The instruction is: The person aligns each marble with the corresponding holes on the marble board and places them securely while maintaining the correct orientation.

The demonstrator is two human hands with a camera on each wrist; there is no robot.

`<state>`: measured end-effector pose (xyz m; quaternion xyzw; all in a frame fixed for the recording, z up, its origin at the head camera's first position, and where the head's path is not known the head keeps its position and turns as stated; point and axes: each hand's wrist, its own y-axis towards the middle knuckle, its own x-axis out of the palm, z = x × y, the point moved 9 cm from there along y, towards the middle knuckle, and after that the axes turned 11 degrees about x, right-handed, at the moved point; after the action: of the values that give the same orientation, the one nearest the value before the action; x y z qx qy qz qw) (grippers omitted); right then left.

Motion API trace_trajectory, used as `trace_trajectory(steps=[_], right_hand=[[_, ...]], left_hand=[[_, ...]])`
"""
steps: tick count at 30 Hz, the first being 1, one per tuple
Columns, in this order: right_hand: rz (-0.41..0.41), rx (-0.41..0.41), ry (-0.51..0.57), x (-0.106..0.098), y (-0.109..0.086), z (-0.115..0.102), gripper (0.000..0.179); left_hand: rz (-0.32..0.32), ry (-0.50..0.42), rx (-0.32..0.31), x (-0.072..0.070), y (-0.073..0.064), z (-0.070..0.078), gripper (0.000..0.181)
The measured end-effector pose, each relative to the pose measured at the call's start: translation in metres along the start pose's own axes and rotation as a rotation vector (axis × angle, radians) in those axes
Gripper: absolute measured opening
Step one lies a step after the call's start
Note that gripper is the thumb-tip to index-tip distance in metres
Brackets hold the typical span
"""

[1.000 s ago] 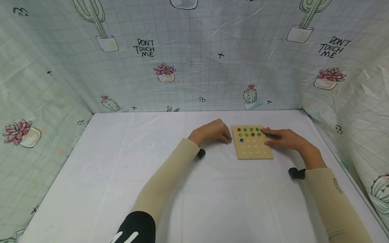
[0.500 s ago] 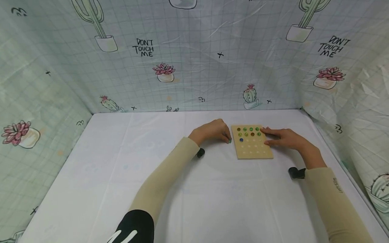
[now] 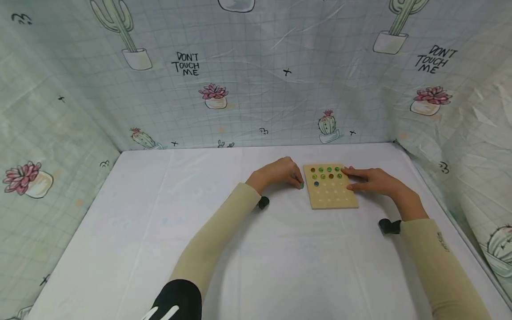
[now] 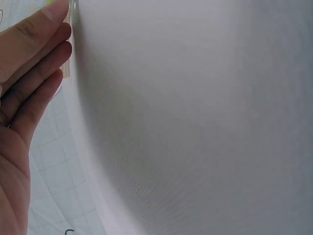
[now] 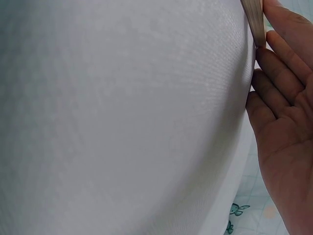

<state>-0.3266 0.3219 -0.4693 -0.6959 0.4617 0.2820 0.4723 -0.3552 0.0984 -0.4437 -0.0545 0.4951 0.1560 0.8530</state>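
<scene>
A square wooden board (image 3: 334, 202) with rows of shallow round hollows lies toward the back right of the table. Green and amber marbles fill its two far rows, and one blue marble (image 3: 316, 183) sits at the left of the third. Just off the board's left edge, my left hand (image 3: 282, 172) pinches a small greenish glass marble (image 3: 302, 186) between thumb and fingertips, low over the cloth. My right hand (image 3: 374, 181) rests at the board's right side, its index finger near the far corner and thumb on the edge. The right wrist view shows the board's side (image 5: 254, 22) against these fingers.
A white cloth (image 3: 240, 258) covers the table. Behind and on both sides hangs a curtain (image 3: 248, 58) printed with cacti and lettering. Dark wrist-camera mounts (image 3: 263, 202) sit under each wrist, close to the table.
The head view has shifted slightly. Both hands, the pinched marble and the board otherwise keep their places.
</scene>
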Motion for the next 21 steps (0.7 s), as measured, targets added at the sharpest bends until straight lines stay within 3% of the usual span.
trace_trajectory(steps=[12, 21], right_hand=[[-0.011, 0.003, -0.004, 0.0006, 0.0016, 0.0003, 0.084], [-0.013, 0.003, 0.003, -0.0002, 0.0017, 0.0007, 0.085]], left_hand=[[0.023, 0.024, -0.051, -0.0055, -0.0038, 0.0033, 0.022], [0.047, 0.054, -0.027, -0.0084, -0.0025, 0.0091, 0.021]])
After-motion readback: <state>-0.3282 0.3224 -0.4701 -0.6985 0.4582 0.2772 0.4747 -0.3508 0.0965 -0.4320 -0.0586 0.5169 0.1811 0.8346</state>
